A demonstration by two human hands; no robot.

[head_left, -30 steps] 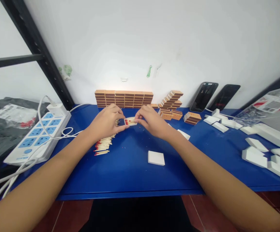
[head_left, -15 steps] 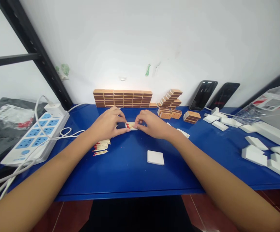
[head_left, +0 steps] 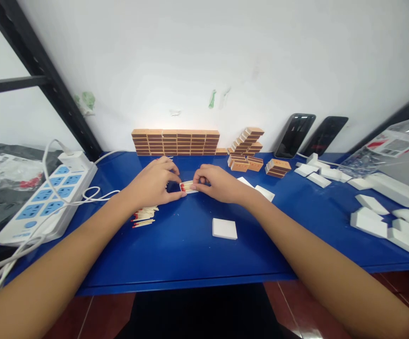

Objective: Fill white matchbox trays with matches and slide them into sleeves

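A plain white wall (head_left: 225, 56) backs the blue tabletop (head_left: 176, 256), a black metal rack frame (head_left: 51, 92) stands at left, and reddish-brown floor tiles (head_left: 102, 315) show below.

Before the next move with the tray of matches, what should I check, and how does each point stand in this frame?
1. Match tray pinched between left hand and right hand: ok.
2. Red-tipped matches lie in the tray: ok. Whether it is full: cannot tell.
3. Tray lifted or resting on the blue table: cannot tell.
4. Loose matches lie in a pile beside the left wrist: ok.
5. White box lies free on the table, nearer the person than the hands: ok.
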